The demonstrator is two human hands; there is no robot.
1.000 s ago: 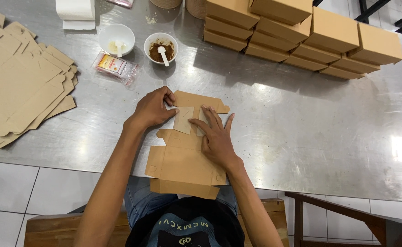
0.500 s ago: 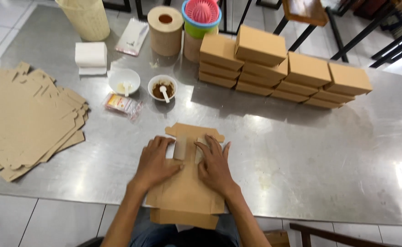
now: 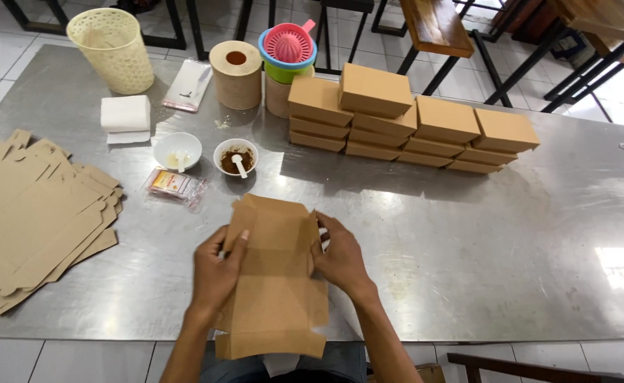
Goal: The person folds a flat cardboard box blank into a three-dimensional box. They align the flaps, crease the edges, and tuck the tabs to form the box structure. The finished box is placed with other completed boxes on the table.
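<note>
Brown cardboard, a flat unfolded box blank point(image 3: 276, 284), lies at the near edge of the steel table point(image 3: 482, 269), its lower flap hanging past the rim toward us. We see both forearms coming up from the bottom of the view, angled inward. The left hand point(image 3: 216, 273) clasps the blank's left edge, thumb laid across the top face, fingers curled under so their tips are hidden. The right hand point(image 3: 340, 259) grips the right edge at about the same height, fingers bent over the side flap, knuckles up. Both hands are closed on the card, which looks slightly raised at its far end. To the left, well apart, sits a loose pile of flat blanks point(image 3: 35, 213). Beyond the hands: a small packet point(image 3: 173, 186), a white bowl point(image 3: 177, 150), and a bowl of brown paste with a spoon point(image 3: 236, 157). Farther back, stacks of folded boxes point(image 3: 411, 120), a paper roll point(image 3: 236, 74), a woven basket point(image 3: 113, 46).
</note>
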